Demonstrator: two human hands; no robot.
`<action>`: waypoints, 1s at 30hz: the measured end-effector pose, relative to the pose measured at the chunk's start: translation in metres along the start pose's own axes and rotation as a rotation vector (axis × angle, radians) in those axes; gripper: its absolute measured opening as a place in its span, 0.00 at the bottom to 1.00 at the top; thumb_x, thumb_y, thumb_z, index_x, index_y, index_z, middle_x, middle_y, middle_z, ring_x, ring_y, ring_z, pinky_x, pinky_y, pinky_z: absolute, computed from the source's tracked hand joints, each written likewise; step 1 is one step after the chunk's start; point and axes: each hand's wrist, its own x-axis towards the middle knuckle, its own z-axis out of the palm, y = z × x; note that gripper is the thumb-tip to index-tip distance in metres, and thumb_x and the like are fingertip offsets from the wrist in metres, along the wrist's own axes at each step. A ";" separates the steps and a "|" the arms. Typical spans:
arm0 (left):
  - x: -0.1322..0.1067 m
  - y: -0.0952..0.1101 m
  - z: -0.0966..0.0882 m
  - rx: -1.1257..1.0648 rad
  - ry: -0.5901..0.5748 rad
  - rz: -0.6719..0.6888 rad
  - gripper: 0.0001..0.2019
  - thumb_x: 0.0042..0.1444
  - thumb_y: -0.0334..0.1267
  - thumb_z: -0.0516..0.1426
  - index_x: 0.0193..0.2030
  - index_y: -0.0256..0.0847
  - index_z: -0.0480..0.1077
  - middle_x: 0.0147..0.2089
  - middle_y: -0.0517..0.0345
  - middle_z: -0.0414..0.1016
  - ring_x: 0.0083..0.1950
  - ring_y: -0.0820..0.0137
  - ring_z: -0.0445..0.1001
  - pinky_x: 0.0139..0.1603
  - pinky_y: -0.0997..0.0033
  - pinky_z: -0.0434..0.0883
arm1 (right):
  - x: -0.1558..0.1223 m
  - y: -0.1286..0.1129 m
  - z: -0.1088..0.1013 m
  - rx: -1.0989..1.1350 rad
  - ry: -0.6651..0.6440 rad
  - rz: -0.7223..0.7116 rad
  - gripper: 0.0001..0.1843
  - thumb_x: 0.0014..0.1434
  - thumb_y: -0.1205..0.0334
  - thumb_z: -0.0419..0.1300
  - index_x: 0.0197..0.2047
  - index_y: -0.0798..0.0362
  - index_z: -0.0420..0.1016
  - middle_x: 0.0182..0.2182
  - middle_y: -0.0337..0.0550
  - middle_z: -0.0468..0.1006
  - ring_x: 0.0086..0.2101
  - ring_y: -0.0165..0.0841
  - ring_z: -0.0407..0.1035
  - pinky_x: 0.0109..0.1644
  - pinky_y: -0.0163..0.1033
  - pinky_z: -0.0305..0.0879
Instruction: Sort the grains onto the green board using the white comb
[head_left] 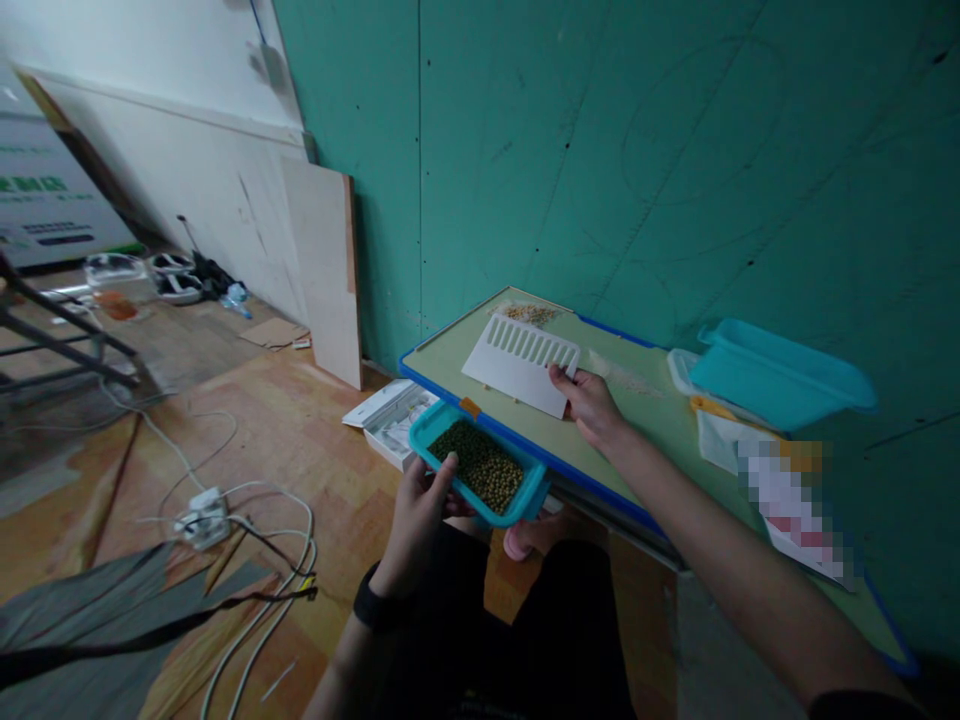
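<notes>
My left hand (420,505) grips the near rim of a small teal tray (525,500) filled with green and yellowish beans (484,468), holding it level just below the table's blue front edge. My right hand (589,400) pinches the near right corner of a white slotted plastic board (517,372) that lies on the pale green tabletop (645,420). A small heap of tan grains (531,313) sits at the table's far edge, beyond the board. A thin scatter of pale grains (626,377) lies to the right of the board.
A teal lid (780,372) rests tilted on a white container at the table's right, with papers and a blurred packet (799,505) nearer me. A teal wall stands behind. On the wooden floor: an open white box (390,415), a power strip (201,517) with cables, a leaning board (324,265).
</notes>
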 end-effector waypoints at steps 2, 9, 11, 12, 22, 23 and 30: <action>0.000 0.000 0.000 -0.006 -0.001 -0.002 0.25 0.50 0.59 0.67 0.40 0.41 0.65 0.19 0.67 0.72 0.18 0.68 0.75 0.21 0.70 0.75 | -0.005 -0.001 0.002 0.001 -0.002 0.006 0.39 0.30 0.31 0.75 0.33 0.56 0.75 0.26 0.42 0.80 0.27 0.36 0.74 0.28 0.37 0.68; 0.004 -0.003 0.000 0.001 -0.009 0.002 0.25 0.52 0.59 0.66 0.42 0.42 0.66 0.19 0.66 0.73 0.16 0.69 0.74 0.19 0.71 0.74 | -0.025 0.000 0.004 0.008 -0.040 0.016 0.37 0.31 0.33 0.75 0.33 0.56 0.77 0.26 0.40 0.79 0.26 0.33 0.73 0.28 0.35 0.67; 0.005 -0.004 0.000 -0.003 -0.014 0.000 0.24 0.53 0.58 0.65 0.43 0.42 0.66 0.19 0.66 0.74 0.17 0.69 0.74 0.20 0.71 0.75 | -0.033 0.001 0.003 0.001 -0.042 0.029 0.36 0.32 0.33 0.75 0.33 0.56 0.78 0.26 0.40 0.79 0.26 0.32 0.73 0.28 0.35 0.68; 0.005 -0.004 0.000 -0.004 -0.017 0.002 0.24 0.53 0.58 0.65 0.44 0.42 0.66 0.19 0.66 0.73 0.17 0.69 0.75 0.20 0.71 0.75 | -0.037 0.002 0.002 -0.006 -0.042 0.035 0.36 0.33 0.33 0.75 0.33 0.56 0.78 0.26 0.40 0.79 0.26 0.33 0.73 0.28 0.35 0.68; 0.005 -0.003 0.001 -0.003 -0.001 0.003 0.25 0.50 0.59 0.66 0.43 0.42 0.66 0.19 0.66 0.73 0.17 0.68 0.75 0.20 0.71 0.75 | -0.057 0.006 -0.012 -0.113 0.029 -0.155 0.33 0.41 0.33 0.72 0.35 0.56 0.82 0.29 0.44 0.83 0.31 0.39 0.77 0.35 0.41 0.73; 0.005 -0.003 0.002 -0.005 0.003 -0.003 0.26 0.50 0.59 0.66 0.42 0.42 0.66 0.18 0.67 0.73 0.16 0.69 0.74 0.19 0.71 0.74 | -0.060 0.006 -0.010 -0.166 0.060 -0.234 0.32 0.43 0.34 0.72 0.35 0.56 0.83 0.31 0.45 0.84 0.33 0.40 0.78 0.37 0.41 0.74; 0.008 -0.006 0.001 -0.003 0.027 0.002 0.26 0.48 0.60 0.68 0.38 0.43 0.65 0.16 0.68 0.71 0.15 0.70 0.72 0.19 0.73 0.74 | -0.087 0.017 0.051 -0.780 0.156 -0.765 0.17 0.69 0.55 0.57 0.40 0.55 0.84 0.31 0.50 0.85 0.29 0.34 0.78 0.37 0.34 0.69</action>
